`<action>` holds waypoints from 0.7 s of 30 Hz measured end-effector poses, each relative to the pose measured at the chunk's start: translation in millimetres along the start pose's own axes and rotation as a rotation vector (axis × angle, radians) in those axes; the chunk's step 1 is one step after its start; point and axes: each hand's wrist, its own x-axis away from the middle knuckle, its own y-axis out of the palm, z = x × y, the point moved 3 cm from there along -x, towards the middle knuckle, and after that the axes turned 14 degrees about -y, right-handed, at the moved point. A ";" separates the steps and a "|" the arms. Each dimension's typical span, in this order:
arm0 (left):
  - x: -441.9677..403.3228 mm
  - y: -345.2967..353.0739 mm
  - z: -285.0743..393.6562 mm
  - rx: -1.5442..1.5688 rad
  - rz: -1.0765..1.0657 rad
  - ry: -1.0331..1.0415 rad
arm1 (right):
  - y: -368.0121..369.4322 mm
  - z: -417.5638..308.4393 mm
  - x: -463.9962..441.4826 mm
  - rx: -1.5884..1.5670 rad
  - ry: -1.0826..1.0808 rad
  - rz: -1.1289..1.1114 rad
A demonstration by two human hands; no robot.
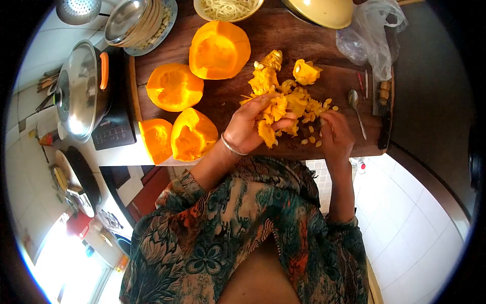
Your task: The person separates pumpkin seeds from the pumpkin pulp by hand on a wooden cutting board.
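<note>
My left hand (247,126) is closed around a clump of stringy orange pumpkin pulp (273,114), with the palm turned partly up and a bracelet on the wrist. My right hand (336,133) is beside it, thumb and fingers pinched together near loose pumpkin seeds (311,139); whatever is between the fingertips is too small to make out. Beyond both hands lies a heap of pulp and seeds (266,78), with a separate pulp lump (307,72) to its right. Hollowed pumpkin pieces (220,50) stand on the left part of the wooden board (288,38), cut sides up.
At the right are a metal spoon (354,100), a dark-handled knife (386,121) and a clear plastic bag (372,38). A noodle bowl (202,14) and a yellow lid (326,12) sit at the back. To the left, a lidded pan (81,86) stands on a black cooktop (115,130).
</note>
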 end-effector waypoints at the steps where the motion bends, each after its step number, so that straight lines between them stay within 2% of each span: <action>1: 1.5 1.5 -2.1 0.042 -0.020 -0.006 | 0.5 -6.2 0.7 -0.029 -0.012 0.000; 6: -2.4 8.5 -5.3 0.178 -0.122 -0.032 | 8.9 -31.4 -11.4 -0.102 -0.090 0.081; 11: -3.4 11.0 -6.2 0.147 -0.106 -0.026 | 30.5 -66.2 -23.3 -0.247 -0.224 -0.006; 16: -1.3 9.7 -8.9 -0.080 -0.024 -0.003 | 42.8 -61.0 -23.8 -0.145 -0.130 -0.150; 21: -2.2 10.2 -10.9 0.007 -0.074 -0.011 | 42.2 -56.6 -25.3 -0.225 -0.098 -0.084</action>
